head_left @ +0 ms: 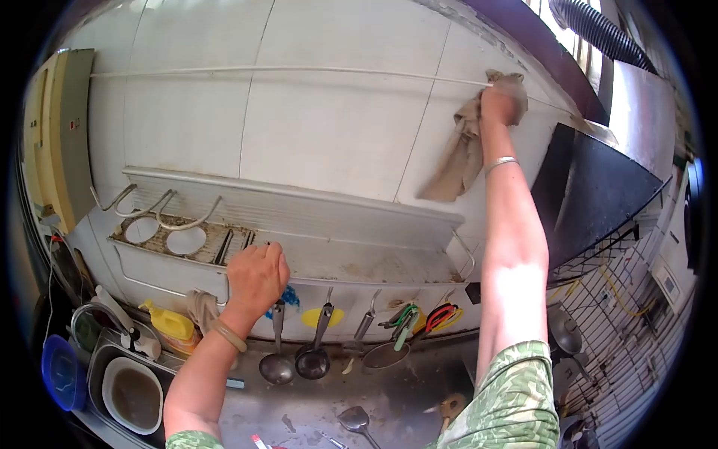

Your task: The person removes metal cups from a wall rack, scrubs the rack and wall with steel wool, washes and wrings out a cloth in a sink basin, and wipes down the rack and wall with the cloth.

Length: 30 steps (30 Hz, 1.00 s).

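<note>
High at the right, my right hand (502, 103) presses a brown cloth (458, 157) against the tiled wall (336, 120), beside a thin white cable (299, 69). The cloth hangs down below the hand, which is blurred. My left hand (258, 278) rests at the front edge of the metal wall shelf (359, 258), its fingers curled; what they grip, if anything, is hidden. Ladles (313, 362) and other utensils hang from hooks under the shelf, to the right of my left hand.
A sink with a white basin (133, 395) of murky water is at lower left, by a blue bowl (63, 373) and a yellow bottle (172, 322). A black range hood (591, 198) juts out at right. A spatula (354, 420) lies on the metal counter (299, 408).
</note>
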Tool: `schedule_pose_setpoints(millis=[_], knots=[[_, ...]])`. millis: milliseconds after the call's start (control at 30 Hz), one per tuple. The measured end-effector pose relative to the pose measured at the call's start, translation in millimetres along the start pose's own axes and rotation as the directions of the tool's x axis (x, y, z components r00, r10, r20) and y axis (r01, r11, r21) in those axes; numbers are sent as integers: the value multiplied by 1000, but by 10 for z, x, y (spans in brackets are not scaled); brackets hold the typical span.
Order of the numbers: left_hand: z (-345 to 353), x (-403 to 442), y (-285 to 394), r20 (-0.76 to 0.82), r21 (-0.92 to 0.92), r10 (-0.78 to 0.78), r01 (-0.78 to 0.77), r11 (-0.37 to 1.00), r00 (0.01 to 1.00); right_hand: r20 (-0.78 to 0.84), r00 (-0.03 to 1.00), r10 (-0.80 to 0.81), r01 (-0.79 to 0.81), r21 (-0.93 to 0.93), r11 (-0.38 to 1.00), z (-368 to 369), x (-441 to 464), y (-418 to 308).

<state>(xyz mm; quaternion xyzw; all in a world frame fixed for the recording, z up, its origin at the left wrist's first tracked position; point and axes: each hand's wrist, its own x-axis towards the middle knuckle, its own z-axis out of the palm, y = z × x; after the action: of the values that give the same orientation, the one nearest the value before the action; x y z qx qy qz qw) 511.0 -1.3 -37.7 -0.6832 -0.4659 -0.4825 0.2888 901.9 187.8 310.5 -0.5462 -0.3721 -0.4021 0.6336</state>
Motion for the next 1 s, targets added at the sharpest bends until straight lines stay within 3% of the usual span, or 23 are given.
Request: schedule_pose_setpoints(millis=[67, 133, 233, 300, 367, 467, 533, 600, 667, 767, 833, 867, 900, 933, 1000], knots=[[28, 2, 7, -37, -27, 0, -1, 1000, 999, -42, 998, -45, 47, 60, 997, -88, -271, -373], [14, 4, 0, -52, -35, -1, -1, 999, 999, -157, 869, -469, 483, 62, 873, -161, -658, -736], [-4, -9, 8, -38, -22, -8, 8, 1000, 999, 63, 779, -624, 574, 329, 750, -495, -1425, -1408], [10, -6, 19, -25, 19, -16, 17, 1000, 1000, 16, 511, -859, 739, 503, 449, -439, -1972, -1535], [18, -1, 12, -51, -12, -13, 13, 1000, 999, -64, 390, -919, 761, 585, 282, -885, -2372, -1605], [0, -8, -12, -83, -42, 3, -6, 999, 997, -22, 364, -931, 811, 500, 305, -840, -2238, -1517], [-19, -27, -22, -67, -38, -8, 6, 999, 998, 51, 472, -880, 756, 491, 434, -904, -2051, -1403], [-30, -20, -21, -17, -3, -40, 40, 999, 999, 237, 637, -734, 509, 585, 631, -823, -1762, -1085], [-16, -24, -18, -54, -16, -34, 33, 999, 998, 51, 790, -611, 539, 414, 733, -643, -1622, -619], [14, -42, -29, -39, 9, -28, 28, 1000, 999, -113, 872, -477, 490, 220, 843, -608, -1819, -624], [36, -54, -13, -37, 28, -31, 32, 999, 999, 38, 855, -517, 432, 498, 752, -681, -2160, -873], [52, -62, -23, -44, 27, -29, 30, 999, 999, 27, 791, -612, 500, 549, 670, -697, -2348, -986], [72, -52, -18, -55, 26, -28, 29, 999, 998, -82, 640, -764, 607, 664, 437, -733, -2483, -1032], [83, -25, -9, -60, 21, -15, 17, 1000, 998, 70, 595, -801, 642, 559, 525, -883, -2659, -1069], [66, -28, -5, -56, 21, 3, -2, 1000, 998, 109, 611, -784, 648, 501, 574, -903, -2514, -879]])
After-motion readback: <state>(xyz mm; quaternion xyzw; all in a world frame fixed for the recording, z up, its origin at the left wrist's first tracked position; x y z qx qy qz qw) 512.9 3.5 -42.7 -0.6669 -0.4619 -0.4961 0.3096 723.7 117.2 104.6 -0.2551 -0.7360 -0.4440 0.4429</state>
